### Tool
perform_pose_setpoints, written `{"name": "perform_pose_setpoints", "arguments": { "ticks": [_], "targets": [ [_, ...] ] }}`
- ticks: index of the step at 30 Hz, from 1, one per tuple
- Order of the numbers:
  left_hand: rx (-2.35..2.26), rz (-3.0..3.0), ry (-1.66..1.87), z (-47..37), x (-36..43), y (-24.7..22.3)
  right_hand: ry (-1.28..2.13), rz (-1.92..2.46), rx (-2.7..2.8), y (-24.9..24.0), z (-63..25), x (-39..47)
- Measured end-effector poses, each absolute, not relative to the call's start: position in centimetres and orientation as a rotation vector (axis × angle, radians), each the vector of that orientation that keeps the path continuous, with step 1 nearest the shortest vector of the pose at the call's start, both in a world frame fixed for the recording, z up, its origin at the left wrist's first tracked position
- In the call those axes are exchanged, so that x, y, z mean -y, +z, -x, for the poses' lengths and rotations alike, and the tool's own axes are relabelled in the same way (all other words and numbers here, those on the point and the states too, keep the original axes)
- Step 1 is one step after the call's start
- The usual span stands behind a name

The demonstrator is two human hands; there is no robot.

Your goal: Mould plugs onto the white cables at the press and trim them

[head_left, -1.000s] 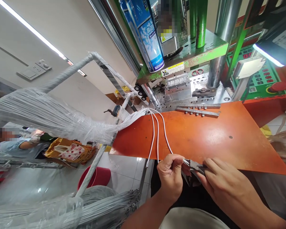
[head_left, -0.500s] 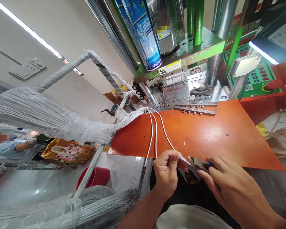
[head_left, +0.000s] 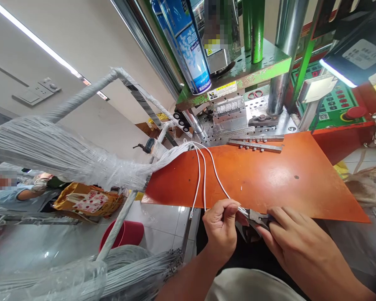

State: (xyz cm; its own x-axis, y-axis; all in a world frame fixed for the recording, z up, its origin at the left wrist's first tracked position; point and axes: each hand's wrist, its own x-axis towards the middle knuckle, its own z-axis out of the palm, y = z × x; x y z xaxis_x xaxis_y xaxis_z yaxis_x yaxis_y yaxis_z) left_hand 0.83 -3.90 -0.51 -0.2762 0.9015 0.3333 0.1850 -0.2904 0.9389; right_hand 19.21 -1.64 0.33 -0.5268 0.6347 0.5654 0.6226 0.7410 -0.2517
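Observation:
My left hand is closed, pinching white cables close to their ends. Those ends stick out to the right of my fingers. In my right hand is a pair of pliers or cutters, my fingers wrapped round its handles. Its metal jaws meet the cable ends just right of my left fingertips; the exact contact is too small to make out. Other white cables run over the orange board, and one small connector end hangs past its front edge.
A plastic-wrapped cable bundle rests on a wrapped rail at left. Behind the board stand a press with a metal mould, two toothed metal bars, red-handled scissors and a blue spray can. A person sits far left.
The plier jaws have moved left onto the cable ends beside my left fingers. My left hand has shifted slightly right. The view has moved a little.

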Motion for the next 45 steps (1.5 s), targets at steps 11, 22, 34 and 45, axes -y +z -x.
{"name": "perform_pose_setpoints", "arguments": {
  "ticks": [11,22,34,45],
  "targets": [
    [-1.353,-1.411,1.522,-0.6,3.9,-0.3,0.199,0.906,2.241,-1.7,-19.4,1.3],
    [-1.388,-1.614,1.392,0.0,4.0,0.0,0.061,0.952,2.258,-0.9,-19.8,1.6],
    [-1.294,-1.285,1.23,0.1,5.2,-0.2,0.87,1.048,2.281,-0.5,-20.6,3.3],
    [-1.409,-1.44,1.153,-0.1,7.1,1.7,1.169,0.963,2.137,0.0,-21.2,4.3]
  ]
}}
